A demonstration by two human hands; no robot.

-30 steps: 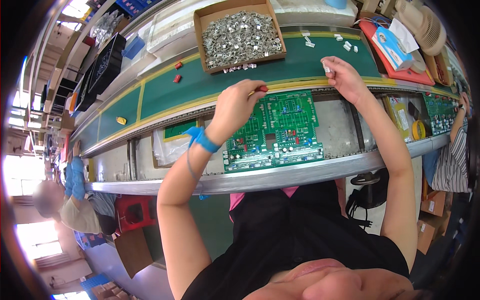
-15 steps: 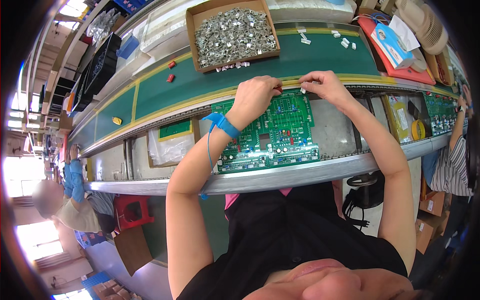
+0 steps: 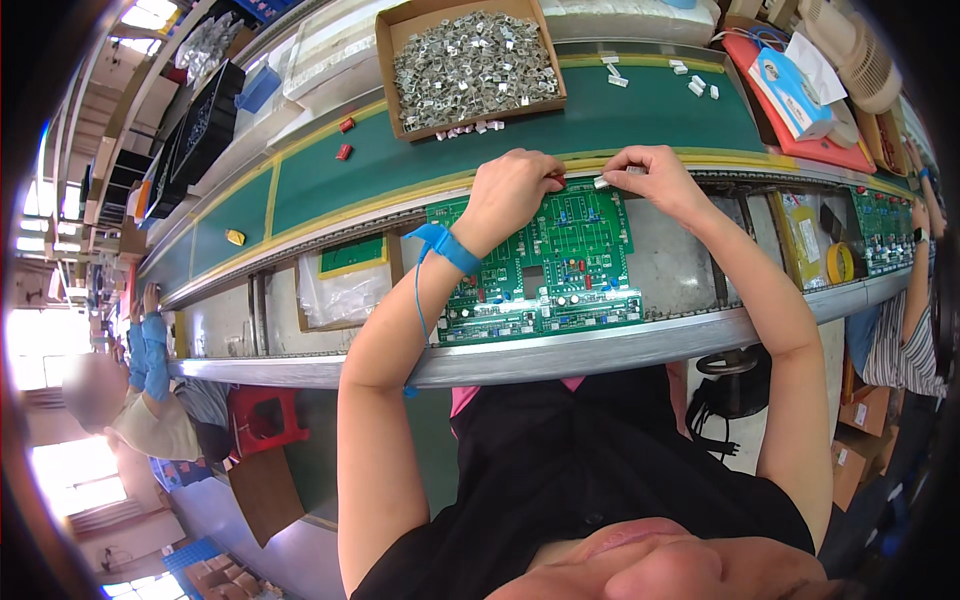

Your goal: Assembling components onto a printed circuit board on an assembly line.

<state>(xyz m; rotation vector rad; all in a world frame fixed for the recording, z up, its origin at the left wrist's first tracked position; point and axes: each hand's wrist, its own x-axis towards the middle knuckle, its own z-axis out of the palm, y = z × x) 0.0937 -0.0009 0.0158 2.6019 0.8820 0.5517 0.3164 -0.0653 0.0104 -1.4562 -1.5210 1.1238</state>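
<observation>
A green circuit board [image 3: 585,240] with many small parts sits across the rails in front of me. Over its far left part is my left hand [image 3: 512,190], closed, with a small red component [image 3: 558,182] pinched at the fingertips. My right hand [image 3: 658,180] is at the board's far right corner. Its thumb and forefinger are closed on a small white component [image 3: 601,183], held near the board's far edge. The other fingers are curled, and what lies inside them is hidden. A blue wrist strap [image 3: 450,248] with a cord circles my left wrist.
Beyond the rail, a cardboard box [image 3: 386,75] holds many small metallic parts. Red components [image 3: 344,152] and white components [image 3: 617,81] lie on the green surface. A tissue box [image 3: 795,95] stands far right. Co-workers sit left and right; another populated board [image 3: 882,235] is at right.
The white component in my right fingers has tipped from near upright to nearly level, slightly leftward. My left hand stays almost still with the red component. The right co-worker's hands have shifted.
</observation>
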